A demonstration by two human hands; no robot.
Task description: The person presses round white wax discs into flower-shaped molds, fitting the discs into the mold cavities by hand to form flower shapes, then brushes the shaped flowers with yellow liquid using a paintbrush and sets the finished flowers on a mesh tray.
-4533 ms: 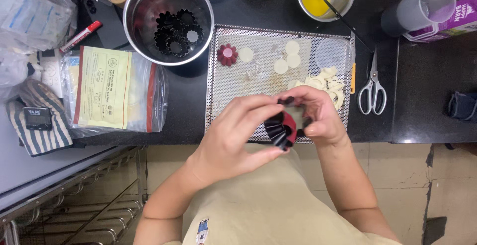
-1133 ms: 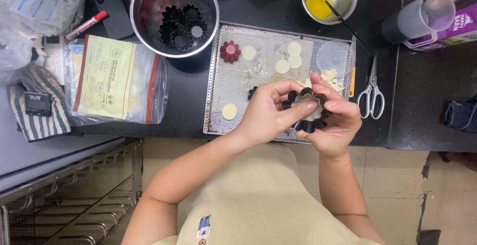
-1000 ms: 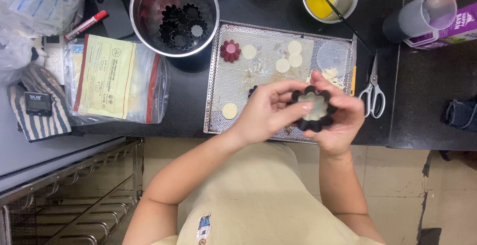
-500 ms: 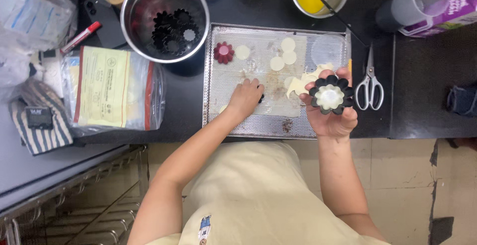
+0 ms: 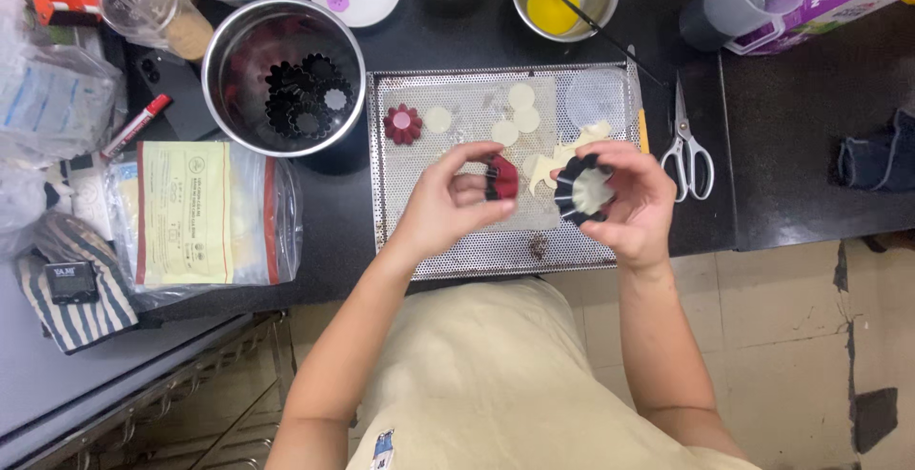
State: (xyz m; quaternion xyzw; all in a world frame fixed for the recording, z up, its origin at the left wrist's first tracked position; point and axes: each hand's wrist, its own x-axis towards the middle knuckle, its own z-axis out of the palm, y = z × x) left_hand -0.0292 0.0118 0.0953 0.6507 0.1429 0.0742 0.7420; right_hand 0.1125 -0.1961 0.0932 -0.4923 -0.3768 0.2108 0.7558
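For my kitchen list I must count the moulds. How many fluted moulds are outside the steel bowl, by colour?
red moulds: 2, one on the tray, one in the left hand
dark moulds: 1, in the right hand
total: 3

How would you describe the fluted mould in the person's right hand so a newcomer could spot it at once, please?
Start at the perforated metal baking tray on the black counter. Above its right half, the right hand holds a small dark fluted mould lined with pale dough. The left hand holds a red fluted mould with no dough showing.
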